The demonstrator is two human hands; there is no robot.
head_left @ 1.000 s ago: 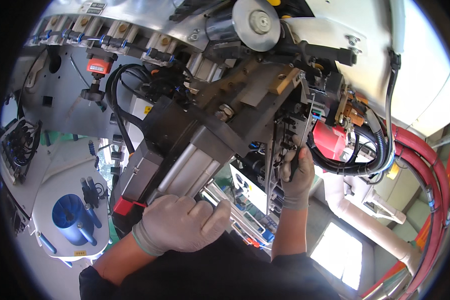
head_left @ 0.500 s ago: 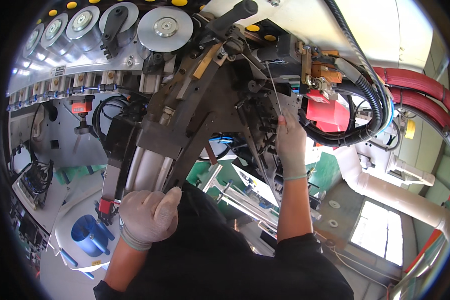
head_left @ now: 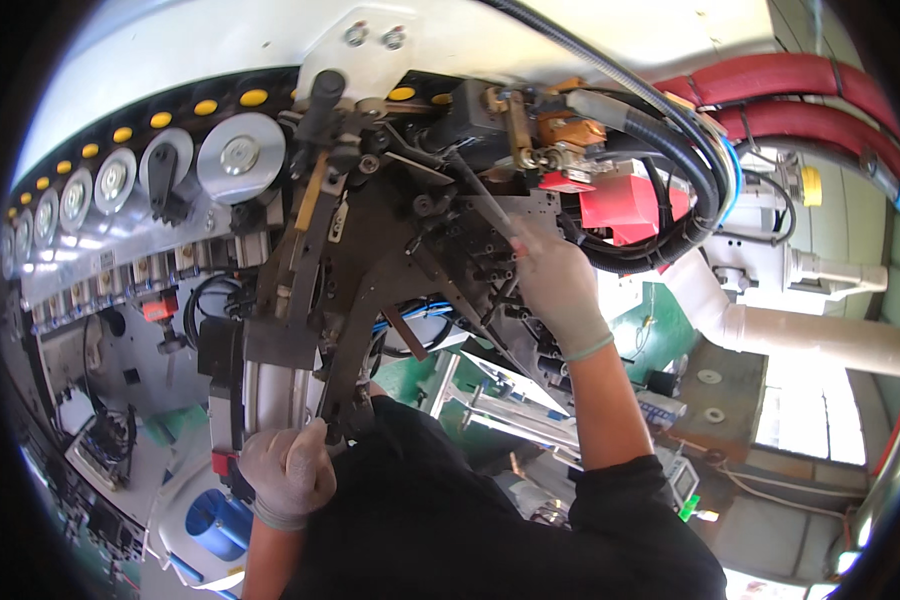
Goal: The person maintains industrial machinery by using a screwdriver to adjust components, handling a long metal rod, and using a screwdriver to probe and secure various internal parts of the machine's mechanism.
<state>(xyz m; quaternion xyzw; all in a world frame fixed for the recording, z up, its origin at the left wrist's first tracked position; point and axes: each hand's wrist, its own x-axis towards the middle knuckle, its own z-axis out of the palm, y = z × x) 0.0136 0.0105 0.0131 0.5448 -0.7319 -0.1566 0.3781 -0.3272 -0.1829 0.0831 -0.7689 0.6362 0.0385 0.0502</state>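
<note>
Behind, dark machine head [head_left: 390,260] — right hand [head_left: 558,285] grips a half-hidden thin tool [head_left: 485,200].

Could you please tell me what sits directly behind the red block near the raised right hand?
Behind the red block run thick black cables, then the white machine housing. The right hand is beside it. What the block mounts on is covered.

A factory floor. A big machine head [head_left: 400,230] fills twelve o'clock, with a row of silver discs [head_left: 120,180] at ten. Red hoses [head_left: 800,100] run at two o'clock
</note>
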